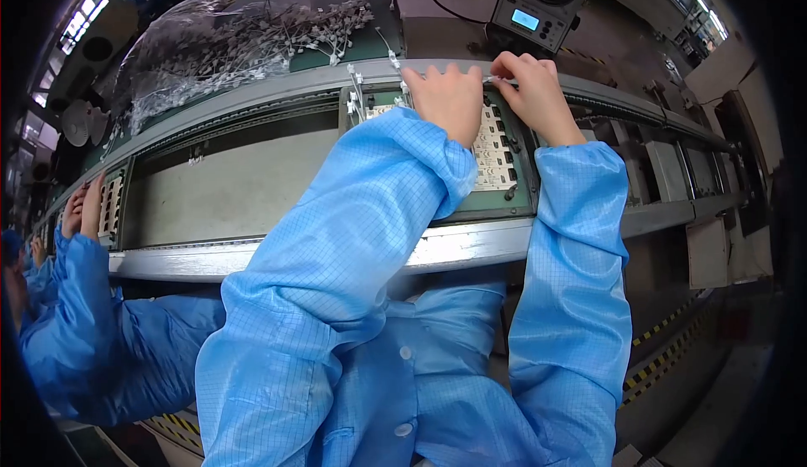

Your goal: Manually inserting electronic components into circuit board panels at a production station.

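My left hand (450,104) reaches over the far part of a green tray (524,173), back of the hand up and fingers bent down. Its fingertips are hidden. Beneath it lies a white panel of small boards (494,168) with printing and black parts along its right side. Close by on the right, my right hand (535,95) is at the tray's far edge, thumb and forefinger drawn together. Whatever sits between them is too small to name. White-plugged wires (356,95) stand at the tray's left side, and another wire (393,59) rises beside my left hand.
The tray rests on a conveyor with a metal front rail (471,242). Beyond it are a clear plastic bag of white-ended wires (218,42) and a boxy device with a fan and lit screen (525,20). At left, a co-worker's hands (82,208) touch another tray (111,206).
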`<action>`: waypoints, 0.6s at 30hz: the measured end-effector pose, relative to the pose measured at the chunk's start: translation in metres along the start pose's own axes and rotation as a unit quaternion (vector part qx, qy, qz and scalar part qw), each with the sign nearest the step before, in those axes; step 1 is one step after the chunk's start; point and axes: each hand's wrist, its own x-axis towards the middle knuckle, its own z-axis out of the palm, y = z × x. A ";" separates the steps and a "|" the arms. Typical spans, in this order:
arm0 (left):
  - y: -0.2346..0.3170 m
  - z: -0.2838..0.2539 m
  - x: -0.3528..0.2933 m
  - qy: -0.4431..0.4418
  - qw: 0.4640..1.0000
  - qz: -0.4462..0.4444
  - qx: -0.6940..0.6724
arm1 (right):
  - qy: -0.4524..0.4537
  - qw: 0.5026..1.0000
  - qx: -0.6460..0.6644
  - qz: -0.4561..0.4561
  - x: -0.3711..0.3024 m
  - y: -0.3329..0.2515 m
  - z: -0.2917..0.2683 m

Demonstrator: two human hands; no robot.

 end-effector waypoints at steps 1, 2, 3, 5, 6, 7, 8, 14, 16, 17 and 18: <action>-0.001 0.001 0.000 -0.004 1.000 0.001 0.002 | -0.001 1.000 0.000 0.003 -0.001 0.000 0.001; -0.001 0.003 0.000 -0.006 1.000 0.003 0.001 | -0.004 1.000 -0.022 -0.020 -0.002 0.000 0.003; -0.002 0.004 -0.001 -0.002 1.000 0.009 0.012 | -0.008 0.998 -0.044 -0.042 -0.003 0.000 0.004; -0.004 0.005 -0.001 0.002 1.000 0.016 0.021 | -0.011 0.999 -0.044 -0.025 -0.004 -0.001 0.007; -0.005 0.006 -0.001 0.014 0.999 0.019 0.026 | -0.047 0.999 -0.013 -0.001 -0.003 0.003 0.010; -0.005 0.006 -0.001 0.026 0.999 0.021 0.031 | -0.082 0.996 0.019 0.022 -0.002 0.005 0.011; -0.005 0.006 -0.002 0.025 0.999 0.022 0.030 | -0.083 0.996 0.019 0.024 -0.002 0.006 0.011; -0.004 0.003 -0.005 0.011 0.998 0.045 0.044 | 0.015 0.999 -0.015 0.042 -0.004 0.015 0.015; -0.003 0.005 -0.005 0.038 0.997 0.047 0.040 | 0.010 0.999 -0.008 0.047 -0.003 0.017 0.017; -0.003 0.005 -0.005 0.037 0.997 0.048 0.039 | 0.007 0.999 -0.001 0.051 -0.002 0.016 0.017; -0.003 0.006 -0.005 0.037 0.998 0.045 0.038 | 0.006 0.999 -0.002 0.052 -0.002 0.018 0.017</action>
